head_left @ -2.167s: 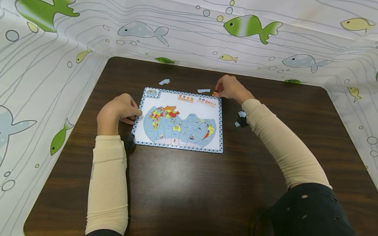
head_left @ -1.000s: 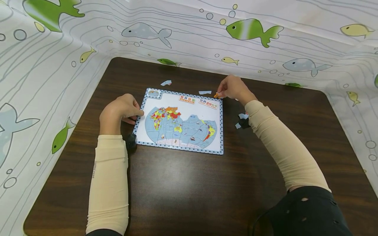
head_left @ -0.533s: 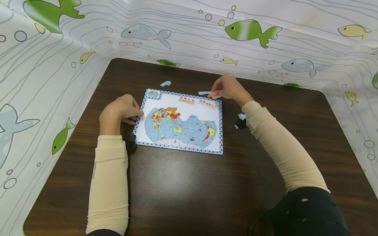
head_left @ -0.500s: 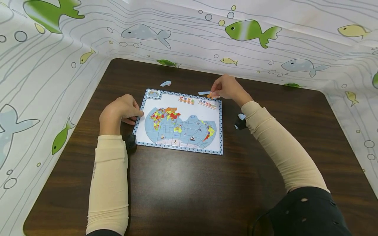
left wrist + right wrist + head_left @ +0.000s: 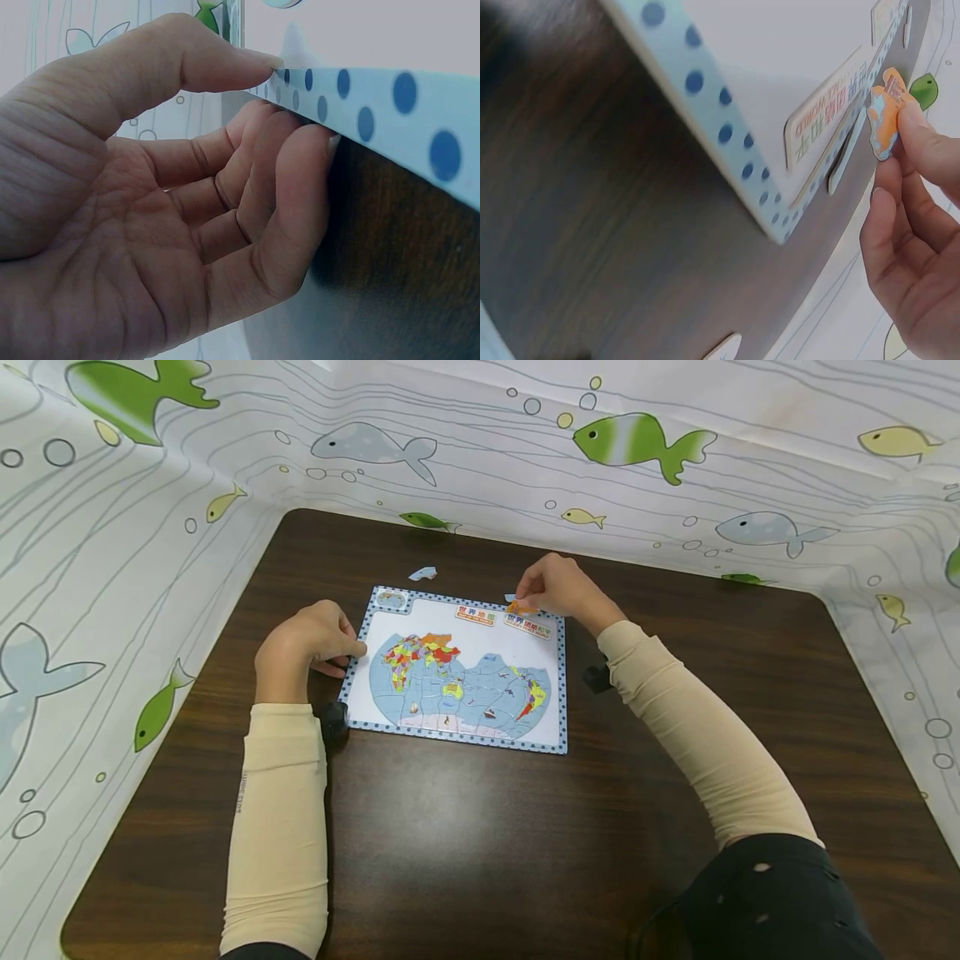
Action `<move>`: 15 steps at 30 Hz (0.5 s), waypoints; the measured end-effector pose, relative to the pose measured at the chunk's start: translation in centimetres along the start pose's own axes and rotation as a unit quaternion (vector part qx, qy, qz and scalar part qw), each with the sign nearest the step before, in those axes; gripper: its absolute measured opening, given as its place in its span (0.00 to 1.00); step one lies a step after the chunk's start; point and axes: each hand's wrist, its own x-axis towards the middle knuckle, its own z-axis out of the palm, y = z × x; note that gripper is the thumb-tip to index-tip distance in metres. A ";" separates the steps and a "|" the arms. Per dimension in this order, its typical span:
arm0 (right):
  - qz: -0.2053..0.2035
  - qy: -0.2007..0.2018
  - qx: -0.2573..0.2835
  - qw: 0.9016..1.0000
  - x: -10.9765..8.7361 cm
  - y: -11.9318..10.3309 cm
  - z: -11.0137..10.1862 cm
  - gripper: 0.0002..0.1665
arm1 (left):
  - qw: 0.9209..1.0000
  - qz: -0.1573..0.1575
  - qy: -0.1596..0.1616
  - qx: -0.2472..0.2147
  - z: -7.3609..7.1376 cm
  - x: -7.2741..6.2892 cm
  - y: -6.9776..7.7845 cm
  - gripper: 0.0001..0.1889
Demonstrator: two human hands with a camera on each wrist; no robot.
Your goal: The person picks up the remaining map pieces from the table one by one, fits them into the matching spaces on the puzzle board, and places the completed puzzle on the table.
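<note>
A world-map jigsaw board (image 5: 450, 735) with a dotted blue border lies flat on the table. At its left edge, my left hand (image 5: 309, 639) grips the border, thumb on top and fingers curled against the side; the left wrist view shows the thumb tip on the dotted rim (image 5: 405, 94). Over the board's back right part, my right hand (image 5: 562, 587) pinches an orange and light-blue puzzle piece (image 5: 886, 124) between thumb and fingers. A thin light-blue strip piece (image 5: 847, 154) lies just behind the board, partly hidden by that hand in the head view. The assembled map has a gap along its top.
Another loose light-blue piece (image 5: 423, 573) lies behind the board's back left corner. A further piece (image 5: 726, 349) shows at the bottom of the right wrist view. A fish-patterned white sheet (image 5: 517, 468) rises behind the dark wooden table (image 5: 450, 860).
My right hand has moved left along the board's back edge with the orange piece, which now faces the head camera more. My left hand stays on the board's left edge.
</note>
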 end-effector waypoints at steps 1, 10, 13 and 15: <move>0.000 -0.003 0.003 1.000 0.0 -0.2 0.1 0.06 | 1.000 0.001 0.001 0.000 0.0 0.0 0.0 0.13; -0.015 -0.021 0.020 0.999 0.3 -1.9 1.1 0.05 | 1.000 -0.001 -0.002 0.002 0.0 0.1 0.1 0.13; -0.017 -0.027 0.019 0.999 0.4 -2.6 1.4 0.05 | 1.000 -0.002 -0.003 0.004 0.0 0.1 0.1 0.13; -0.017 -0.032 0.019 0.999 0.6 -3.1 1.6 0.05 | 1.000 -0.004 -0.004 0.006 -0.1 0.1 0.1 0.13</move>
